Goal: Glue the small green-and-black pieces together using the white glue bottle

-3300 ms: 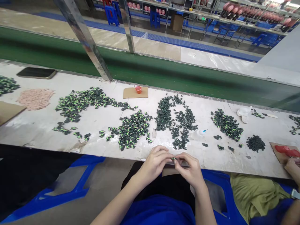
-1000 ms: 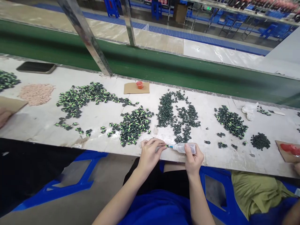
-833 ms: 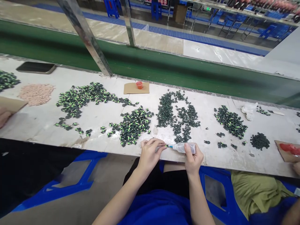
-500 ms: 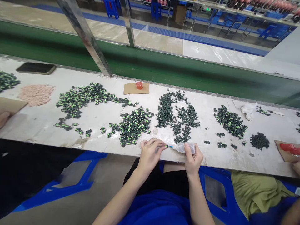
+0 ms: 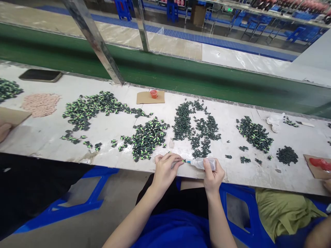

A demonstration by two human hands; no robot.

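Observation:
Between thumb and fingers, my left hand [image 5: 167, 167] pinches a small dark green piece with a bright green spot [image 5: 184, 161]. A grey tool-like edge shows under those fingers, too hidden to name. My right hand [image 5: 214, 175] is closed round a translucent squeeze bottle [image 5: 200, 163], lying level, its blue tip pointing left at the small piece. Whether tip and piece touch I cannot tell. Just left of my left hand is a heap of dark pieces with green spots [image 5: 148, 139]. Beyond my hands lie plain dark green pieces [image 5: 182, 122].
The white table [image 5: 116, 127] also bears a red cup [image 5: 153, 93] on cardboard, a pink heap [image 5: 41, 104], a phone [image 5: 40, 75], more dark heaps [image 5: 254, 134] and a black heap [image 5: 287, 155]. A metal post [image 5: 95, 44] rises behind. Co-workers' hands show at both edges.

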